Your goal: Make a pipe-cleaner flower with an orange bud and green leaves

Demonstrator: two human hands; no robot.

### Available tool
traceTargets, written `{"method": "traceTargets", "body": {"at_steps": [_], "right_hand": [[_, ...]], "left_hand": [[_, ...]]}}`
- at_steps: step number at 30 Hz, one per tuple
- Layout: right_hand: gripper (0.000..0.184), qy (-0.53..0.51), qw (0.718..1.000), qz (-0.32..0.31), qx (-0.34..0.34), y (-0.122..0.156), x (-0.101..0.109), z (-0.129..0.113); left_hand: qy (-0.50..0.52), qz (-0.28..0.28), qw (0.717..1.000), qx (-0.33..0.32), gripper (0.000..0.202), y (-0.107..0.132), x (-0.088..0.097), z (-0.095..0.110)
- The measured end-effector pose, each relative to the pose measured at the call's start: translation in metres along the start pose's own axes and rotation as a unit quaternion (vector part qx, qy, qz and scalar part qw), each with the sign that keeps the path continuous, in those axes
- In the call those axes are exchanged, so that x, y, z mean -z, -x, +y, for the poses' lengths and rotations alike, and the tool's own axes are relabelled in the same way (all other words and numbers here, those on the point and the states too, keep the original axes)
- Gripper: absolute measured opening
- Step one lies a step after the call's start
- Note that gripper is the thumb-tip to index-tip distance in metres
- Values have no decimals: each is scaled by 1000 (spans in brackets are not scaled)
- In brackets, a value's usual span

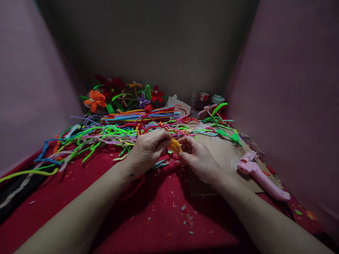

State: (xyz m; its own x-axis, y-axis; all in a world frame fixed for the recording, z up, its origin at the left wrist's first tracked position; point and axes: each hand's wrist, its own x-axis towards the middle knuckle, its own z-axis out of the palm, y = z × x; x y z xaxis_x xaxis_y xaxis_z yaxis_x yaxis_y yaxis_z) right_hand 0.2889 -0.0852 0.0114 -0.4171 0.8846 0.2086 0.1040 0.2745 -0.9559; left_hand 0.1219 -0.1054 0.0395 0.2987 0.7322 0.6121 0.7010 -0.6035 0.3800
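Note:
My left hand (148,148) and my right hand (196,157) meet over a red cloth (159,211), both pinching a small orange pipe-cleaner piece (174,145) between their fingertips. The fingers of each hand are curled closed on it. Just under my left hand lies a pair of scissors (161,164), partly hidden. Behind the hands spreads a tangle of coloured pipe cleaners (111,134).
Finished pipe-cleaner flowers (119,95) stand at the back left. A pink glue gun (259,174) lies on a cardboard sheet (225,151) to the right. Small jars (209,98) sit at the back right. Pink walls close in on both sides. Cut scraps dot the cloth.

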Motion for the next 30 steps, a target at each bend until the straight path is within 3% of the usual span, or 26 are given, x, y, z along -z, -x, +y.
{"method": "traceTargets", "body": {"at_steps": [4, 12, 20, 23, 28, 30], "right_hand": [[6, -62, 993, -1, -96, 0, -2, -5], [14, 19, 999, 10, -45, 1, 0, -4], [16, -105, 989, -22, -100, -1, 0, 2], [14, -150, 982, -22, -113, -2, 1, 2], [15, -214, 967, 40, -134, -4, 0, 2], [17, -227, 963, 65, -128, -4, -1, 3]], "left_hand": [[-6, 17, 1000, 4, 9, 1, -1, 2], [-25, 15, 1000, -4, 11, 4, -3, 2], [-32, 2, 999, -14, 11, 4, -3, 5], [6, 8, 1000, 14, 9, 4, -2, 8], [109, 35, 987, 115, 40, 3, -2, 10], [135, 58, 975, 167, 33, 2, -5, 11]]}}
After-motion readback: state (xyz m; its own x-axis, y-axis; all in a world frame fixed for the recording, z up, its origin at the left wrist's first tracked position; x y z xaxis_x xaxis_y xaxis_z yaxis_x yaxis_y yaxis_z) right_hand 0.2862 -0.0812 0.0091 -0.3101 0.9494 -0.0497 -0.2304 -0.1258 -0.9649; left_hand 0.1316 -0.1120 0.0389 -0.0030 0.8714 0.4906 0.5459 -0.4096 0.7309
